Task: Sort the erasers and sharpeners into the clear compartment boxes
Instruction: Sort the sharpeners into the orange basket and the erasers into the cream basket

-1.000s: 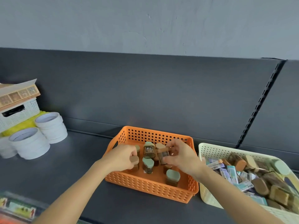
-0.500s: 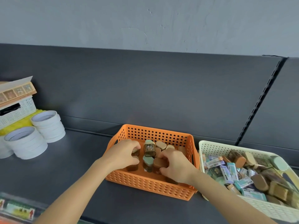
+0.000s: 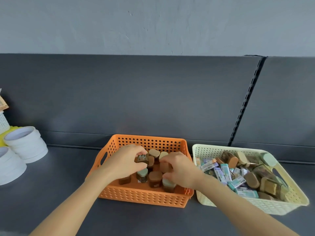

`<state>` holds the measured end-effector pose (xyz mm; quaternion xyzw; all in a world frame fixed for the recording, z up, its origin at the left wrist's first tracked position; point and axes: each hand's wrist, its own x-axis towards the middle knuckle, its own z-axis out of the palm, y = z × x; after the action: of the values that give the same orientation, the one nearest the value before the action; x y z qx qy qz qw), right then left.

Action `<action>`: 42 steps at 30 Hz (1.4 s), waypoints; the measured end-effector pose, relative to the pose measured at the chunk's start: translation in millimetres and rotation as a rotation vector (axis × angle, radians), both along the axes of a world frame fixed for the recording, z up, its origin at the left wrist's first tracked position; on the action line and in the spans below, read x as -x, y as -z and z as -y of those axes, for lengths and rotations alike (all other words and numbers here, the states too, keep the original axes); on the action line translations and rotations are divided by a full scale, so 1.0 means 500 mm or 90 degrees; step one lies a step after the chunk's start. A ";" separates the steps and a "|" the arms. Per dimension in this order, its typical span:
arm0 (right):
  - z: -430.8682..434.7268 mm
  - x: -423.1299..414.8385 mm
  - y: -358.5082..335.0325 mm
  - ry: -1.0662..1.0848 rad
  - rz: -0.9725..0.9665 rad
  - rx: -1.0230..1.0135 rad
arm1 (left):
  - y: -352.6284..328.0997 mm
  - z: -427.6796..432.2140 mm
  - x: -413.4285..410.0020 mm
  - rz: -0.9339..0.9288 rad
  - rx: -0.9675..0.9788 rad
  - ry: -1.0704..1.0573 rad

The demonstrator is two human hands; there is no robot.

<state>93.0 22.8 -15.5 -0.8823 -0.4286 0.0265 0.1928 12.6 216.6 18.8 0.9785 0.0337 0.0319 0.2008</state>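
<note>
I log L hand pinching brown labelled sharpener upright, R hand curled on tan-capped sharpener just beside it, prob. to stand them in rows; both low inside orange basket; small brown tubs w/ tan or green caps; erasers in cream basket, right of R hand.

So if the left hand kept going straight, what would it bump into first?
Probably the tan-lidded brown sharpener just beyond the left hand, which pinches a labelled sharpener inside the orange perforated plastic basket. Depth is unclear.
</note>
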 end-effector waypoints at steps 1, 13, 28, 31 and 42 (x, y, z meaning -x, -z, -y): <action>0.016 -0.001 -0.011 0.009 0.002 -0.023 | -0.002 0.011 -0.005 0.003 -0.003 0.012; 0.270 -0.036 -0.038 0.236 0.028 -0.047 | 0.002 0.205 -0.114 0.041 -0.014 0.150; 0.512 -0.064 -0.014 0.403 -0.048 -0.025 | 0.037 0.420 -0.217 -0.004 0.069 0.312; 0.518 -0.068 -0.010 0.389 -0.066 -0.032 | 0.041 0.453 -0.244 0.004 0.046 0.298; 0.518 -0.076 -0.016 0.301 -0.099 0.121 | 0.097 0.507 -0.313 0.023 -0.128 0.260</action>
<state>130.8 -236.2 -7.4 -0.9672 -0.1903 0.0889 0.1425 169.1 -36.9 -29.5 0.9795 -0.1717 0.0111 0.1050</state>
